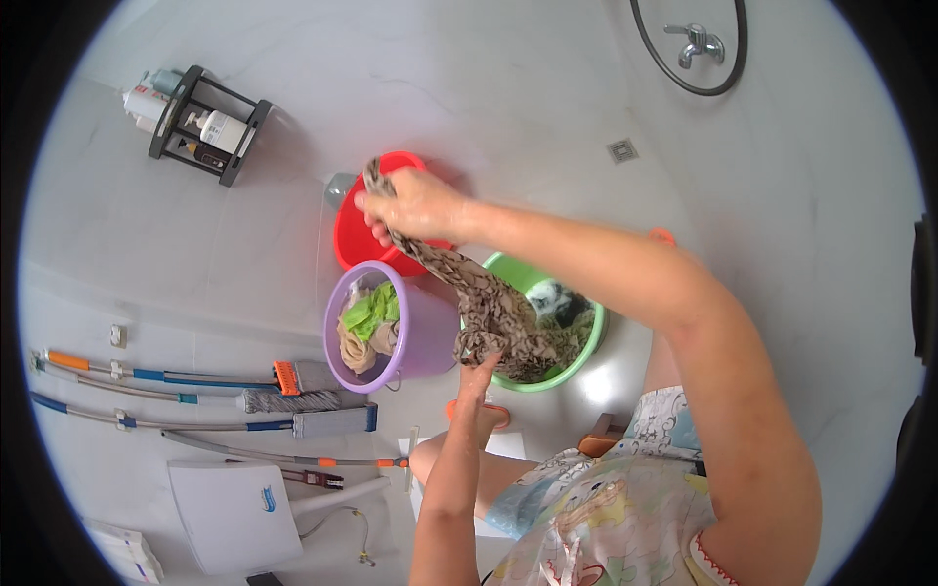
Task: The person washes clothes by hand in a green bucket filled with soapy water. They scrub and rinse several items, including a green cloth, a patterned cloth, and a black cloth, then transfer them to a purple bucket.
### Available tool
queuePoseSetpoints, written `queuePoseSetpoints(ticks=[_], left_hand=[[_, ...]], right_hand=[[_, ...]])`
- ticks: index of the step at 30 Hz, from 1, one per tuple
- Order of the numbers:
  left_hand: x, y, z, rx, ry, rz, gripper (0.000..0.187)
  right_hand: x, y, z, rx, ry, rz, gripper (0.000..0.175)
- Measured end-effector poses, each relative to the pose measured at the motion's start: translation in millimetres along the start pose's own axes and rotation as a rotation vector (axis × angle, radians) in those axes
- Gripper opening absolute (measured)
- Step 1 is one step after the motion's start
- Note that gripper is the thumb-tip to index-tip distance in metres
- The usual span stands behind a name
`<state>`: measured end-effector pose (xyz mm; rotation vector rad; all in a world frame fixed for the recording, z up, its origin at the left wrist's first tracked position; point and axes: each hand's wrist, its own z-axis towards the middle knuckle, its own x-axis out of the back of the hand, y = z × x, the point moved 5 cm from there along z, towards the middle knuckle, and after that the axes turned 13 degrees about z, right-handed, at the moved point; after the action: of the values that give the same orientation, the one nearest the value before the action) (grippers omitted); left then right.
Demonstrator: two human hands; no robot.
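A wet brown patterned cloth [447, 267] stretches between my two hands. My right hand [418, 205] grips its twisted upper end above the red bucket [344, 238], with a short end sticking out past the fist. My left hand [480, 370] holds a bunched part at the near rim of the green bucket [597, 340]. The cloth's lower part hangs into that bucket, where dark fabric [571, 304] and white suds [546, 297] show. Left of it, a purple bucket [432, 329] contains beige cloths [355, 351] and a bright green cloth [374, 311].
Mops [315, 423] with long handles line the left wall. A black rack [253, 139] with bottles is at upper left. A tap [696, 45], a hose [741, 66] and a floor drain [623, 151] lie toward the upper right. Orange slippers [502, 417] are on my feet.
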<state>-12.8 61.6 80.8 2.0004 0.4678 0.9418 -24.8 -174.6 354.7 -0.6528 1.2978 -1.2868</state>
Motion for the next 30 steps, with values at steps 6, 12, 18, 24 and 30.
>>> queuePoseSetpoints(ticks=[6,12,18,24,30], left_hand=[[-2,30,7,-0.034,-0.022,-0.497,0.044],[28,68,6,0.01,-0.093,-0.722,0.036],[56,157,-18,-0.167,-0.201,-0.699,0.046],[74,232,-51,-0.375,-0.099,-0.799,0.047],[65,270,-76,-0.632,-0.098,-0.686,0.047]], right_hand=[[11,127,-59,-0.183,-0.371,-0.872,0.052],[79,224,-115,-0.619,-0.446,-0.826,0.063],[89,207,-157,-0.725,-0.451,-0.697,0.087],[77,169,-146,-0.488,-0.279,-0.635,0.089],[47,131,-164,-0.348,-0.175,-0.704,0.044]])
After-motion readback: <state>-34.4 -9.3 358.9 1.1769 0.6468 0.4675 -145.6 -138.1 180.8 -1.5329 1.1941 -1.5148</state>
